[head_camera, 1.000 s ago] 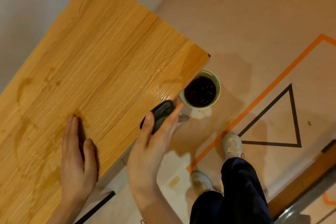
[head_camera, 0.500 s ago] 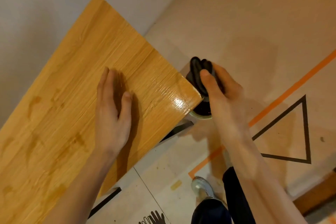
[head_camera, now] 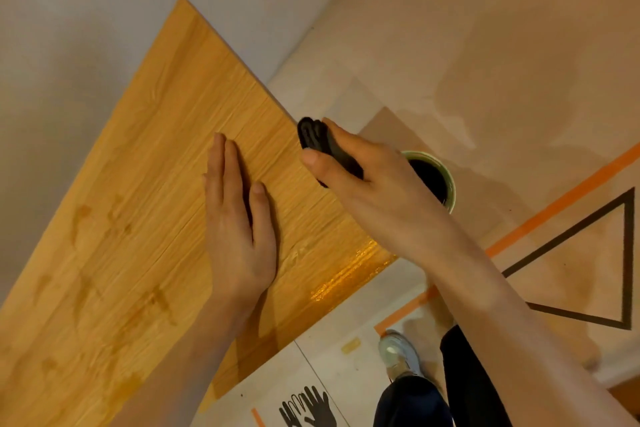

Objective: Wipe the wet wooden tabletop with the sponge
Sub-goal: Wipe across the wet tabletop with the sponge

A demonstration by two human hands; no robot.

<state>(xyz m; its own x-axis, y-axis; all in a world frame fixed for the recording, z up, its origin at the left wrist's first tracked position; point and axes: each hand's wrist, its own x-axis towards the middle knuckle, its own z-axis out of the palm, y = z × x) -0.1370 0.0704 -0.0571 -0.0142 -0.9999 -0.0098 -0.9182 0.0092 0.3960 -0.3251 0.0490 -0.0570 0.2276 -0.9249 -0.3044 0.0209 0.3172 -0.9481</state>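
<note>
- Two bare hands are over the wooden tabletop (head_camera: 145, 218); the right hand (head_camera: 367, 184) grips a dark, folded sponge (head_camera: 320, 142), thumb curled along its near side and fingers wrapped over its far side.
- The sponge sits at the tabletop's far right edge, its dark tip poking out past the fingertips; whether it presses on the wood or hovers just above cannot be told.
- The left hand (head_camera: 239, 229) lies flat on the tabletop just beside the right hand, fingers straight and close together, thumb alongside, holding nothing.
- Both forearms reach in from the lower part of the view, the right one crossing over the tabletop's near right corner.
- Near that corner a glossy wet patch (head_camera: 349, 270) shines on the wood; darker damp stains (head_camera: 86, 218) mark the left part of the surface.
- On the floor just beyond the right hand stands a pale green cup (head_camera: 448, 180) filled with dark liquid, partly hidden by the wrist.
- The floor carries an orange tape line (head_camera: 568, 201) and a black triangle outline (head_camera: 627, 260) to the right.
- A light-coloured shoe (head_camera: 398, 354) and dark trouser legs (head_camera: 412, 402) show at the bottom, next to a black hand-print marking (head_camera: 311, 409).
</note>
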